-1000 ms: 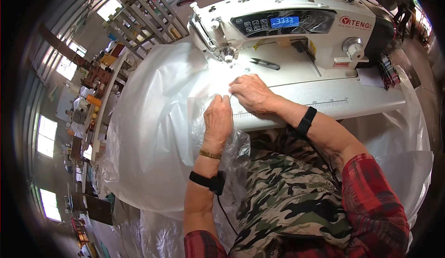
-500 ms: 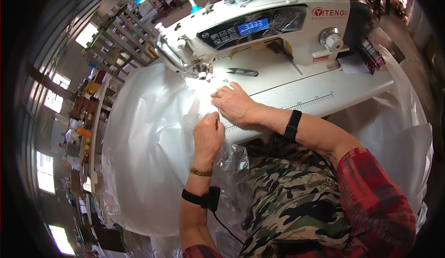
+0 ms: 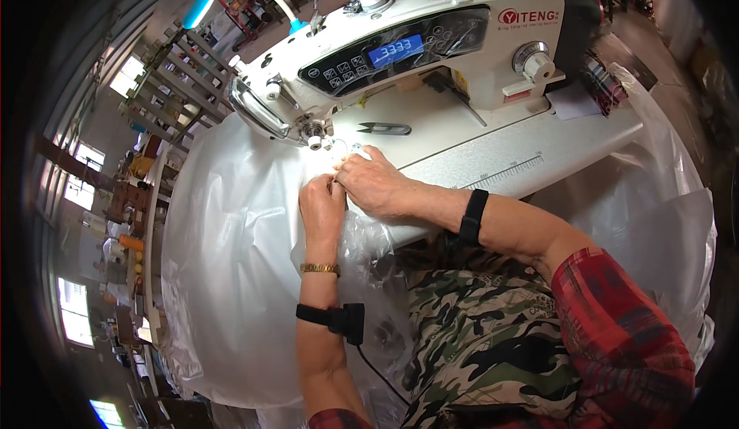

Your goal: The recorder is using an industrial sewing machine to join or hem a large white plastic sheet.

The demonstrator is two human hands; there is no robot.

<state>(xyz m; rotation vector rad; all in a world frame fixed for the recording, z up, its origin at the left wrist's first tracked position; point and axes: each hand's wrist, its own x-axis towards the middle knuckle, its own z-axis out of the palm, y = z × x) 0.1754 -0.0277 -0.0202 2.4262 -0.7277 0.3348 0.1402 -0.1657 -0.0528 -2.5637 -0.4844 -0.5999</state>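
A large translucent white plastic sheet (image 3: pixel 223 275) hangs off the left of a white sewing machine (image 3: pixel 504 40), its edge gathered near the needle area. My left hand (image 3: pixel 322 209) is closed, pinching that edge just in front of the presser foot. Beside it on the right, my right hand (image 3: pixel 375 185) has its fingers curled over the same edge, fingertips close to the left thumb. What lies between the fingertips is partly hidden, and glare from the lamp washes out the stitching spot. Thread snips (image 3: pixel 385 129) lie on the machine bed behind my right hand.
A blue-headed lamp (image 3: pixel 204 1) arches over the machine's left end. The handwheel (image 3: pixel 536 63) is at the right. More plastic sheeting (image 3: pixel 647 221) hangs off the right side. Folded plaid cloth (image 3: pixel 604 86) lies behind the bed. Cluttered shelves stand far left.
My left hand has moved up and slightly left, closing in on my right hand, so both now meet at the sheet's edge. The whole view has shifted, with the machine appearing further left.
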